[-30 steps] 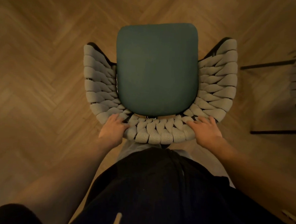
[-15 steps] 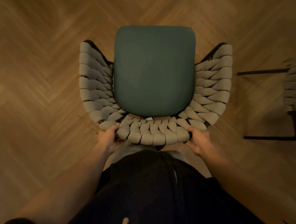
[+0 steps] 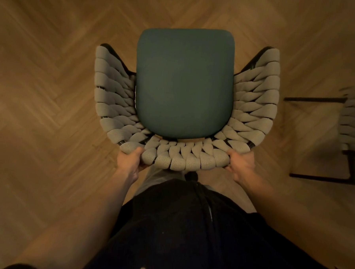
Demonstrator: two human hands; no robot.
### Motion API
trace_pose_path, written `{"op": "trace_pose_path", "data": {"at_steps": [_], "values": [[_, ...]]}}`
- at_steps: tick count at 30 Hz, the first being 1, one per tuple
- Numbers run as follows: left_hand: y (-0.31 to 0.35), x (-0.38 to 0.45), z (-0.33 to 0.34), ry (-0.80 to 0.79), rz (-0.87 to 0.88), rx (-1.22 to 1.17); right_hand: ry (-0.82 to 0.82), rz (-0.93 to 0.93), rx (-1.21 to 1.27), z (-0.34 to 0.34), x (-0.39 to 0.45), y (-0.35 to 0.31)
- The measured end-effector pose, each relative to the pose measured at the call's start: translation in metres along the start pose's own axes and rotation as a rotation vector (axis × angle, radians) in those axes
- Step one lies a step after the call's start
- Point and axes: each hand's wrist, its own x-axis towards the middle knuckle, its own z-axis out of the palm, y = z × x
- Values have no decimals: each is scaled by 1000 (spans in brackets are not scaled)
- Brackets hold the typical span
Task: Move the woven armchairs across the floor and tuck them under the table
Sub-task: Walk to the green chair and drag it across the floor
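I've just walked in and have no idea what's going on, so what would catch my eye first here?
A woven armchair with a teal seat fills the middle, seen from above. The left hand and right hand grip its curved back at the near edge. A second armchair shows at the right edge on the wood floor.

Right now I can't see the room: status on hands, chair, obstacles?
Both hands, left and right, grip armchair backrest. Second chair at right. Table not in view.
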Motion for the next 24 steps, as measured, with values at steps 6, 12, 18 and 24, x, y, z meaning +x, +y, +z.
{"op": "trace_pose_path", "data": {"at_steps": [6,12,18,24], "values": [[57,14,30,-11,-2,-7,-17,-4,-5,25,15,-67],[125,29,59,-23,8,4,-20,-50,-70,54,20,-140],[196,50,98,-21,27,20,-48,-69,-79,91,47,-219],[265,78,146,-8,27,3,-101,-82,-118,130,95,-300]]}}
